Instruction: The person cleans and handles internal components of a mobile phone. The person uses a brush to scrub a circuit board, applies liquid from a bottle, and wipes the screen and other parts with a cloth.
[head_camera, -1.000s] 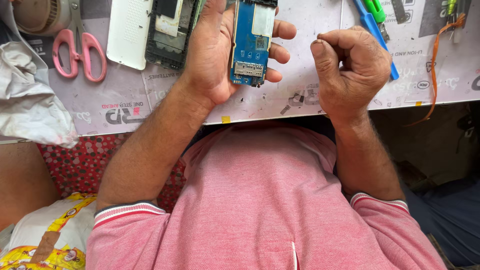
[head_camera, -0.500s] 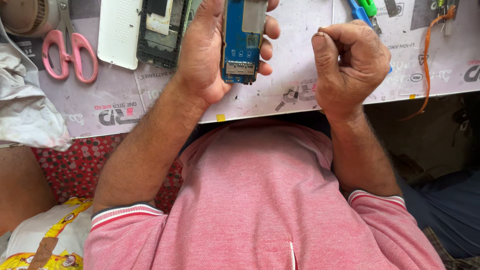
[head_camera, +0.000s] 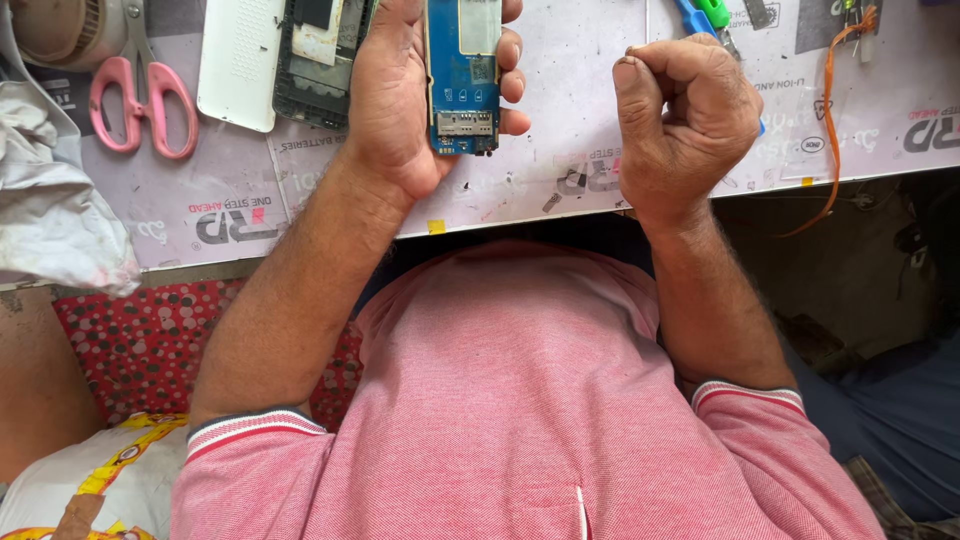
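My left hand (head_camera: 400, 100) grips a blue phone circuit board (head_camera: 462, 75), held upright over the white work mat (head_camera: 560, 150), with fingers wrapped round its right edge. My right hand (head_camera: 685, 115) is closed in a fist to the right of the board, thumb and forefinger pinched together on something tiny at the top; I cannot make out what it is. Behind the fist lie a blue tool (head_camera: 690, 15) and a green tool (head_camera: 715, 12), partly hidden by it.
On the mat to the left lie pink-handled scissors (head_camera: 140, 95), a white phone cover (head_camera: 240, 60) and a dark phone frame (head_camera: 315, 55). A crumpled grey cloth (head_camera: 50, 200) sits at far left. An orange wire (head_camera: 830, 110) hangs over the mat's right edge.
The view has shifted so both hands sit slightly higher in the frame. The grip on the board and the pinched fist look the same.
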